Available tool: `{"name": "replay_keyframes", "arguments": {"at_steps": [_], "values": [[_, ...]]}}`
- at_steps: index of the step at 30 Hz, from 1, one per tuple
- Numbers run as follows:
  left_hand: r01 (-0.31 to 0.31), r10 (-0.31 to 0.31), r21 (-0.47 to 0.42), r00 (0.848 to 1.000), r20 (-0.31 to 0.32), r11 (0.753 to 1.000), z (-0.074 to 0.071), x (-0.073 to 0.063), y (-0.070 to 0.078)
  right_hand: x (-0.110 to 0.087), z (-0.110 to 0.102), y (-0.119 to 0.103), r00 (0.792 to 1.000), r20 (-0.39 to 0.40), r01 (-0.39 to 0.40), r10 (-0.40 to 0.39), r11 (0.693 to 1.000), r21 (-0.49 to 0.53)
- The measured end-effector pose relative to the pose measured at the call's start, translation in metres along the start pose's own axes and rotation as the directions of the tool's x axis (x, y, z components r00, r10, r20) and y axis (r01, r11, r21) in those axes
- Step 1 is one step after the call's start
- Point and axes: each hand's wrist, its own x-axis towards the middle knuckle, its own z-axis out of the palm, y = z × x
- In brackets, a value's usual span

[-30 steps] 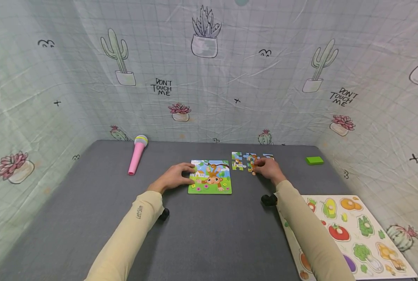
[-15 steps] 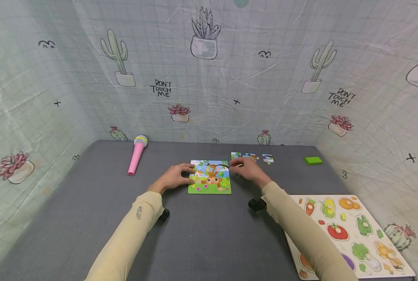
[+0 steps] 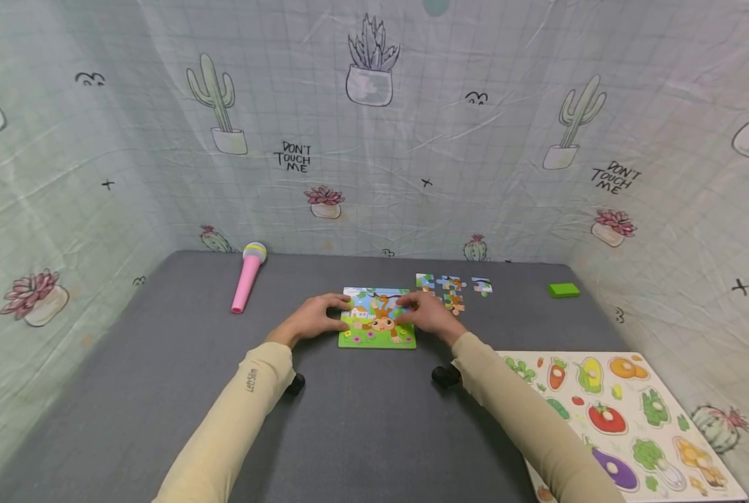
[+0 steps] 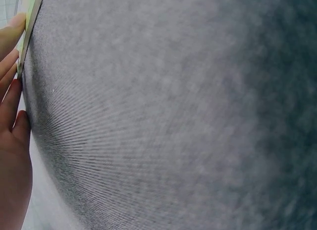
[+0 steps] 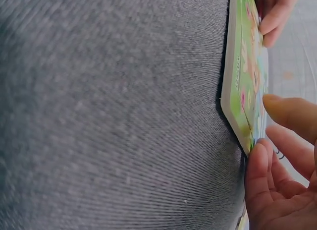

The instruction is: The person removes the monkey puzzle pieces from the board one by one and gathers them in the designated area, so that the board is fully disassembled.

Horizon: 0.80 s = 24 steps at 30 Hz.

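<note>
A square monkey puzzle lies flat on the grey table between both hands. My left hand rests at its left edge, thumb and index finger spread apart on the border. In the left wrist view the left thumb lies on the puzzle's face, the other fingers along its side. At the right edge, my right hand touches the puzzle with thumb and fingers. The right wrist view shows the right thumb over the face; no loose piece shows between these fingers. Several loose jigsaw pieces lie beyond the right hand.
A pink toy microphone lies at the back left. A green block sits at the back right. A vegetable puzzle board lies at the front right, partly under the right sleeve. A patterned cloth hangs behind the table.
My right hand has moved left from the loose pieces to the monkey puzzle's right edge, uncovering pieces at the back. My left hand has stayed at the left edge.
</note>
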Motion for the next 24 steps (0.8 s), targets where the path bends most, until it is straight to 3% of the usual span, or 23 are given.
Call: {"name": "replay_keyframes", "arguments": {"at_steps": [13, 24], "values": [[-0.023, 0.023, 0.002, 1.0, -0.014, 1.0, 0.0003, -0.0011, 0.0008, 0.0009, -0.0007, -0.0014, 0.989, 0.07, 0.143, -0.134, 0.978, -0.154], [-0.027, 0.027, 0.0, 1.0, -0.015, 1.0, 0.0017, -0.0023, 0.001, 0.0007, 0.0031, -0.0067, 0.987, 0.066, 0.153, -0.143, 0.972, -0.178]]}}
